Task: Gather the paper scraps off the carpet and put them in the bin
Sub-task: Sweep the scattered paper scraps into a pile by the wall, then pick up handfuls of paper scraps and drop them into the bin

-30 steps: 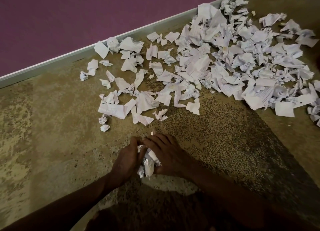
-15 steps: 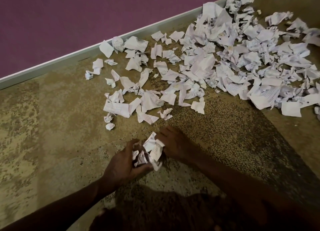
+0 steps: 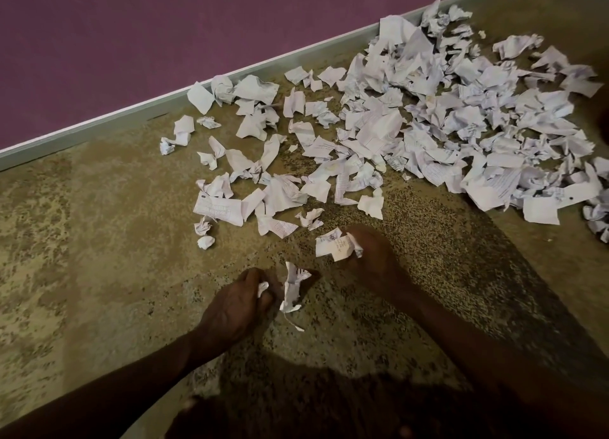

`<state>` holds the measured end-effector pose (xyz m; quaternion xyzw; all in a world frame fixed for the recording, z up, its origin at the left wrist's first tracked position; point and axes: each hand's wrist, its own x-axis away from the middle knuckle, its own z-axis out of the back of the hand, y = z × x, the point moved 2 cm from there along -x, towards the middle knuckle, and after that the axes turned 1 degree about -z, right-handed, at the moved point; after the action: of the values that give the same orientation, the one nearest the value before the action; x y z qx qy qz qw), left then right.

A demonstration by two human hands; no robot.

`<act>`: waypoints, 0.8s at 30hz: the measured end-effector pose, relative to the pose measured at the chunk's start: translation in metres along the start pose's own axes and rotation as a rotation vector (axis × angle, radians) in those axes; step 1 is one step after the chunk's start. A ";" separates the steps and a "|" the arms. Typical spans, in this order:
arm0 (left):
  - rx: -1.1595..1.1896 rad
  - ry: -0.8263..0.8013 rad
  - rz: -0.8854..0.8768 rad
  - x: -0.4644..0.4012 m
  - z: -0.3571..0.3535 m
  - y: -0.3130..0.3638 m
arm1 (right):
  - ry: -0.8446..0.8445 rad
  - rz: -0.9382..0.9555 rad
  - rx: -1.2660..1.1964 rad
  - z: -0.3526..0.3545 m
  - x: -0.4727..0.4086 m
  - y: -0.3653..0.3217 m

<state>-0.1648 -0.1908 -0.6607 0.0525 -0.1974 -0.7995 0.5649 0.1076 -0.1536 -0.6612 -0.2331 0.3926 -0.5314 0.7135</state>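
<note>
- Your left hand [image 3: 237, 303] is curled around a crumpled wad of torn paper [image 3: 291, 288]; a white bit shows between the fingers and a longer strip trails off the wad toward the carpet [image 3: 99, 274]. Judgement: you are holding it as a running collection so that each trip to the bin carries more than one piece.
- Your right hand [image 3: 372, 257] pinches a separate flat scrap with handwriting [image 3: 333, 242] at its right edge. It is lifted just short of the nearest loose pieces, apart from the left-hand wad.
- Pose: both forearms reach forward from the bottom edge of the view, low over the carpet. The left wrist is turned so the back of the hand faces the camera; the right hand is further forward and its fingers fold under the scrap, so their exact closure is only partly visible.
- The main spread of paper scraps [image 3: 428, 125] lies on the carpet beyond your hands, thickest toward the far right and running up against the pale skirting strip [image 3: 99, 122] below the purple wall [image 3: 131, 36]. A few small balls lie apart at its left fringe.
- No bin is in view; its location cannot be stated.
- Judgement: the task is at an early stage, with nearly all scraps uncollected.
</note>
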 end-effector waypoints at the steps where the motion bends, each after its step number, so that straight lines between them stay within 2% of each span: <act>1: 0.005 -0.005 0.047 -0.002 0.002 -0.001 | 0.013 -0.004 -0.012 0.004 0.000 0.000; 6: 0.118 0.006 0.203 -0.012 0.015 0.001 | 0.032 -0.049 -0.052 0.012 0.006 0.008; 10: 0.245 0.000 0.210 -0.014 0.021 0.026 | 0.071 -0.045 -0.024 0.014 0.009 0.013; 13: 0.305 0.038 0.112 -0.015 0.014 0.052 | 0.083 -0.048 0.001 0.011 0.016 0.018; 15: 0.256 0.063 0.058 -0.017 0.001 0.064 | 0.061 -0.085 0.020 0.008 0.021 0.023; 18: 0.061 -0.023 0.108 -0.016 -0.024 0.073 | 0.021 -0.126 0.024 0.004 0.024 0.026; 20: -0.078 -0.051 0.075 -0.011 -0.036 0.076 | 0.014 -0.123 0.016 0.003 0.024 0.025; 24: 0.011 0.009 0.020 -0.010 -0.037 0.069 | 0.024 -0.087 0.024 0.007 0.020 0.019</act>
<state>-0.0888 -0.2104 -0.6702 0.0569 -0.1997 -0.7925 0.5734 0.1267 -0.1672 -0.6779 -0.2349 0.3840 -0.5696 0.6877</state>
